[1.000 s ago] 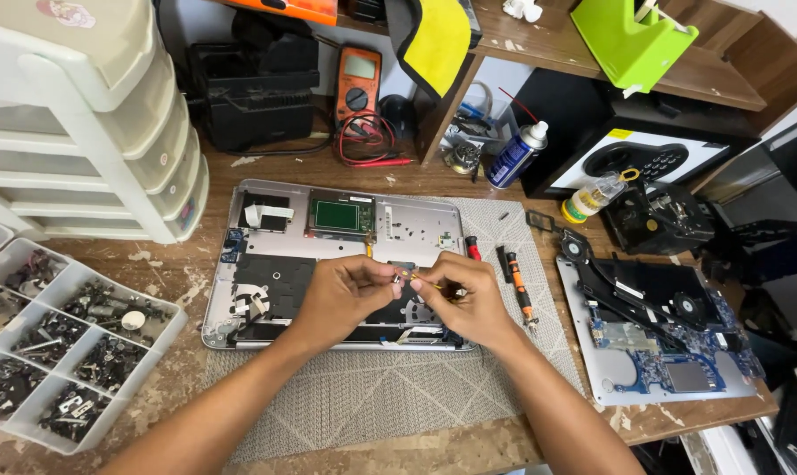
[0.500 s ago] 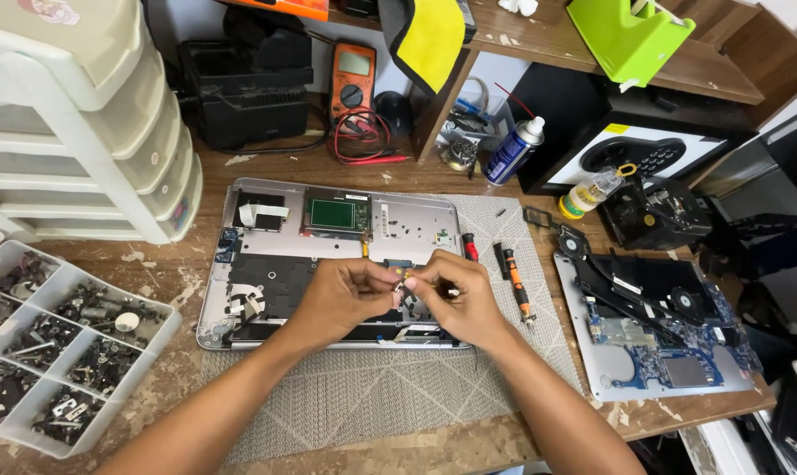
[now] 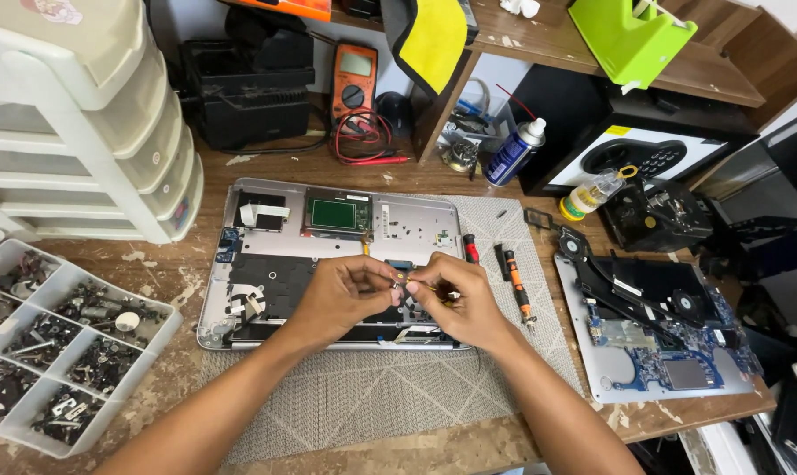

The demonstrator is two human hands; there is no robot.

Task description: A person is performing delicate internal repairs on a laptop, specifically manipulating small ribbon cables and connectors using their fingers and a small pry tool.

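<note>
At frame centre I bring my left hand point(image 3: 344, 295) and right hand point(image 3: 458, 302) together, fingertips pinching a small metal part point(image 3: 402, 280) just above the opened laptop chassis point(image 3: 266, 264) on the desk point(image 3: 433, 444), sorted parts tray point(image 3: 29, 352) lower left for reach.

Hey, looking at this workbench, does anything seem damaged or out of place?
The wooden bench top is scuffed, its finish flaking in pale patches along the front edge. A removed circuit board lies loose at right. The open laptop base under both hands looks undamaged.
</note>
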